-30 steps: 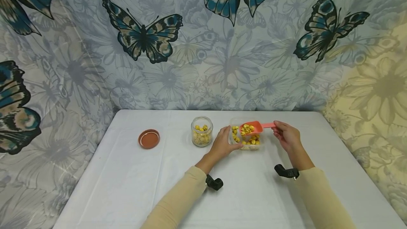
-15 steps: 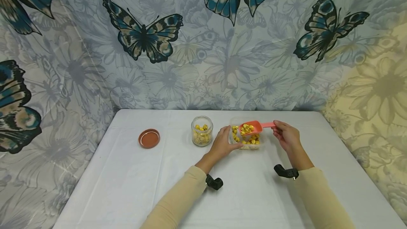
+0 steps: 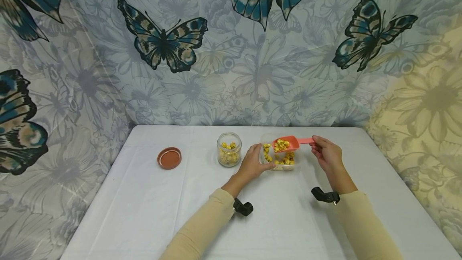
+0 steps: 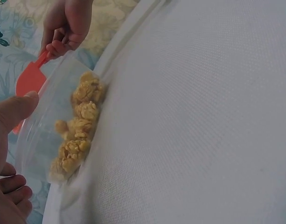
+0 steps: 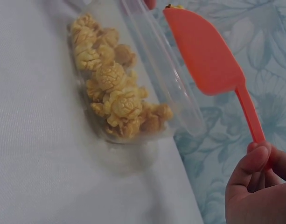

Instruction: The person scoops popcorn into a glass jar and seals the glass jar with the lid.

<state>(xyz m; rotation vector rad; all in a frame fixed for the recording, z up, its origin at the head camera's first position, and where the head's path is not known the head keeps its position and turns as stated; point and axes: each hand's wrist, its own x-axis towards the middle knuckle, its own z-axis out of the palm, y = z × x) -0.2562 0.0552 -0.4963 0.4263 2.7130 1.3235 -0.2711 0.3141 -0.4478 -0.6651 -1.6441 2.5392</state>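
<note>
Right hand [image 3: 327, 157] pinches the red scoop [image 3: 294, 144] by its handle, popcorn [image 3: 280, 145] aboard, above the clear tub [image 5: 163, 74]; left hand [image 3: 252, 164] grips the tub's side, between it and the glass jar [image 3: 221, 151]; brown lid [image 3: 169, 158] farther left.

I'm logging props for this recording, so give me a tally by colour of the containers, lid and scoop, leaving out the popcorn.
Clear: 2 (glass jar, plastic tub)
Brown: 1 (round lid)
Coral red: 1 (scoop)
Total: 4
</note>
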